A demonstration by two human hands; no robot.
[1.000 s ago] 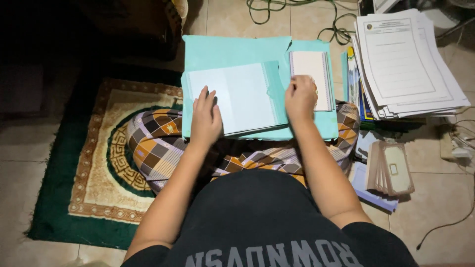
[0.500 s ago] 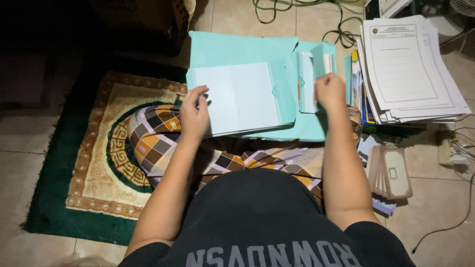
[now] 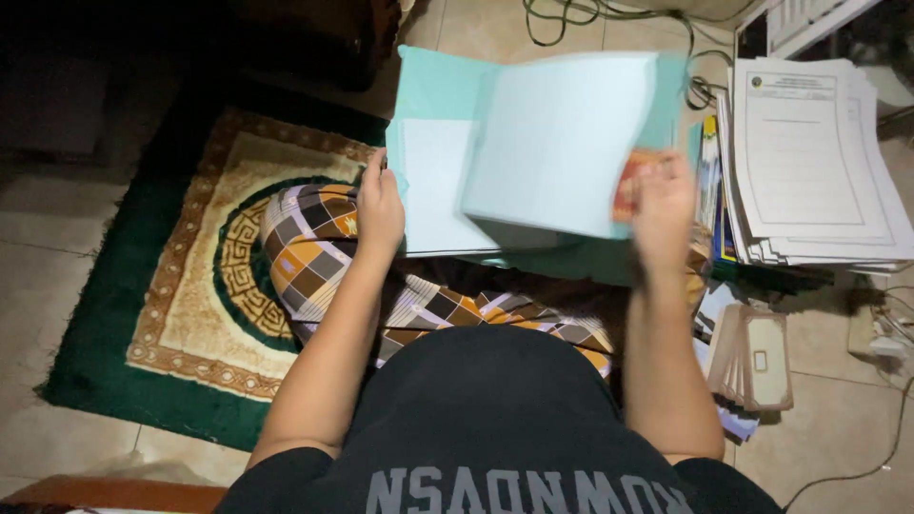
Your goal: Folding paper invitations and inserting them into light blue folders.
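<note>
A light teal folder [image 3: 433,90] lies open on my lap with white sheets [image 3: 433,195] inside. My left hand [image 3: 378,205] rests on the left edge of those sheets, fingers curled over them. My right hand [image 3: 664,205], blurred by motion, grips the folder's right flap [image 3: 562,138] and holds it lifted and tilted over the sheets. A small orange-red item [image 3: 630,186] shows at my right fingers, too blurred to identify.
A stack of printed documents [image 3: 809,157] sits to the right on coloured books [image 3: 709,181]. Brown envelopes [image 3: 757,357] lie by my right knee. A green and gold rug [image 3: 190,286] covers the tile floor at left. Cables [image 3: 571,14] run along the top.
My right hand has taken the folder's right flap and swung it up and leftward over the white sheets. My left hand has stayed on the sheets' left edge.
</note>
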